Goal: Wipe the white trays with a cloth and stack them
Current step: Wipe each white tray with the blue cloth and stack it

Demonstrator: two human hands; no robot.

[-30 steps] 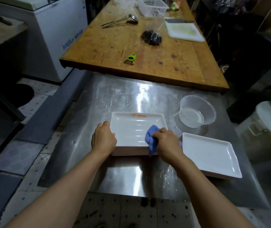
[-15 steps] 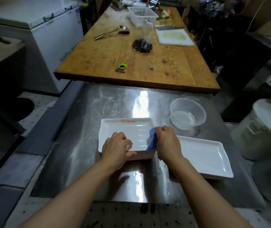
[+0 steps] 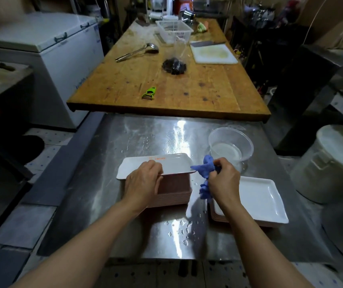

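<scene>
One head-worn view looks forward and down, close over the steel table [image 3: 141, 142], its far background perhaps blurred.

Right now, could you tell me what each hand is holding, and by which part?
The left hand grips the top white tray by its near long edge, lifted off the stack. The right hand clutches the bunched blue cloth around its middle.

On the steel table [image 3: 108, 194], the tray stack [image 3: 174, 192] sits left of a second tray [image 3: 264, 200], with a bowl [image 3: 232, 145] behind them (holding water). Beyond lies the wooden table [image 3: 208, 94], bearing a peeler [image 3: 148, 93] near, a ladle [image 3: 137, 51] and basket [image 3: 173, 30] far. A freezer [image 3: 48, 55] stands left, 1 bucket [image 3: 332, 163] right.
</scene>
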